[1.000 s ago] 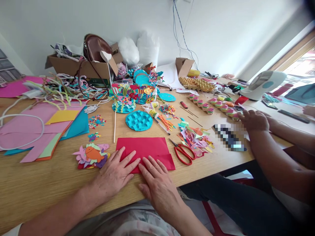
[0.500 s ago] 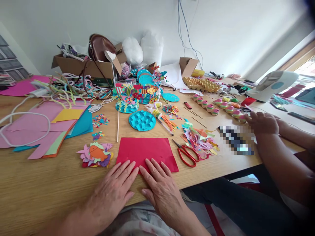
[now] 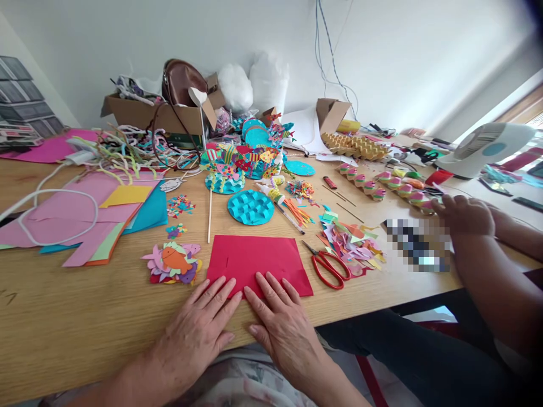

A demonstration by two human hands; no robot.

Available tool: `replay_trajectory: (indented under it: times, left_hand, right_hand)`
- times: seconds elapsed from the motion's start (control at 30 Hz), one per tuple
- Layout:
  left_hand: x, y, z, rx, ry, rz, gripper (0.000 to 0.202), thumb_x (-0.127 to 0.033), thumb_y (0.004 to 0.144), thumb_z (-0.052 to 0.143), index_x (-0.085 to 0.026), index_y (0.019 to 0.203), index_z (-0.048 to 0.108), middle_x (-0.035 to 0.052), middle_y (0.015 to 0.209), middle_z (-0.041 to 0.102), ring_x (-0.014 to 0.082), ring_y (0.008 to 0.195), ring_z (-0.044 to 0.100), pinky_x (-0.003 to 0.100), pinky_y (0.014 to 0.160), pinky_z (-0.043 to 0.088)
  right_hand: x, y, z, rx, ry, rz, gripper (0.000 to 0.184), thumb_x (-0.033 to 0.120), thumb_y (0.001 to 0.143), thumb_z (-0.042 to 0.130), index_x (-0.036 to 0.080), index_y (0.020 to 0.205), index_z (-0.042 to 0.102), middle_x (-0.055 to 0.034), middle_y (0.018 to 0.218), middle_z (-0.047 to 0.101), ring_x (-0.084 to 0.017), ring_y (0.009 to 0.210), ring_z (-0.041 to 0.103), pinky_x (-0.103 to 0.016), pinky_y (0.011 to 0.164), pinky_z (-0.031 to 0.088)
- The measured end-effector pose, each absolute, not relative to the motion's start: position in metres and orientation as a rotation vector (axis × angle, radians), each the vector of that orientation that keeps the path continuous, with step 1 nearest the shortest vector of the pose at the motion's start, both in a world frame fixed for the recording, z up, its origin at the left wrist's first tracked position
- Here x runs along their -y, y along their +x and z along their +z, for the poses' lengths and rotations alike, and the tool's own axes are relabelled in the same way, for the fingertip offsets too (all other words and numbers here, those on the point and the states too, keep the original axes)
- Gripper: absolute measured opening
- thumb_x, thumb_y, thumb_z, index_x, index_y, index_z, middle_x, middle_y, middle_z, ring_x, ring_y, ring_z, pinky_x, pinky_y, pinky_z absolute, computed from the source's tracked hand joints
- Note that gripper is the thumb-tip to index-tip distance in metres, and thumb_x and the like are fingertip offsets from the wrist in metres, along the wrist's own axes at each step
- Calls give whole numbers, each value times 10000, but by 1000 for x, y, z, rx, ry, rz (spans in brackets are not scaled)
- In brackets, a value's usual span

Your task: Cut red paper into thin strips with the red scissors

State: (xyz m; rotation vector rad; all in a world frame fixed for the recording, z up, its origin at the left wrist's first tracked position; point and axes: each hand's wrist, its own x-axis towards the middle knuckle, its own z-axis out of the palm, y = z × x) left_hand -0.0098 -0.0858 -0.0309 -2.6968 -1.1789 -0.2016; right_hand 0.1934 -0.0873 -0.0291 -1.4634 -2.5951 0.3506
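Red paper (image 3: 258,260) lies on worktop (image 3: 85,322); left hand (image 3: 199,330) and right hand (image 3: 286,330), open flat, press its near edge; scissors (image 3: 328,268) unused.

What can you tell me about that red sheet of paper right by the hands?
The red sheet looks like plain matte craft paper, roughly rectangular, and lies flat on the wooden table near its front edge. The left hand and the right hand press flat on its near edge with fingers spread, hiding part of it. Red scissors lie close on its right and a pile of paper fish on its left.
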Motion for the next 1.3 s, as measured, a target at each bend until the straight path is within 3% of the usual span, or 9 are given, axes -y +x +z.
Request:
replay_trajectory:
  times: [0.37,0.67,0.87,1.0,1.3]
  left_hand:
    - [93,-37,-34,1133,-2609,-226,486,-183,765,466,-149,1250,458,52,1289,517,197,1156,484,339,943,394]
    - [98,-49,-43,1174,-2527,-249,486,-210,777,473,-139,1257,450,65,1307,497,191,1175,464,312,950,380]
    - [94,-44,-25,1116,-2573,-287,425,-213,768,487,-137,1186,518,75,1224,575,210,1115,520,336,909,427]
    - [86,-22,-13,1140,-2743,-241,538,-146,753,488,-165,1285,409,58,1319,483,192,1177,466,316,925,425]
    - [72,5,-29,1201,-2938,-128,579,-260,778,536,-164,1319,353,80,1368,415,217,1245,379,383,1000,357]
  right_hand:
    - [90,211,-28,2763,-1412,195,536,396,885,398,211,1375,282,-92,1426,256,-248,1301,253,-472,1021,297]
    - [100,232,-35,2721,-1417,32,544,348,882,409,164,1376,271,-69,1420,262,-246,1293,275,-474,1012,323]
    - [101,231,-35,2656,-1397,118,555,350,871,436,174,1374,278,-75,1411,300,-246,1293,279,-475,1021,299]
    - [94,228,-31,2642,-1358,217,567,398,874,421,188,1378,268,-79,1408,316,-244,1294,276,-472,1036,263]
    - [81,221,-16,2677,-1331,357,544,424,884,388,198,1369,290,-72,1417,304,-233,1305,251,-491,1053,200]
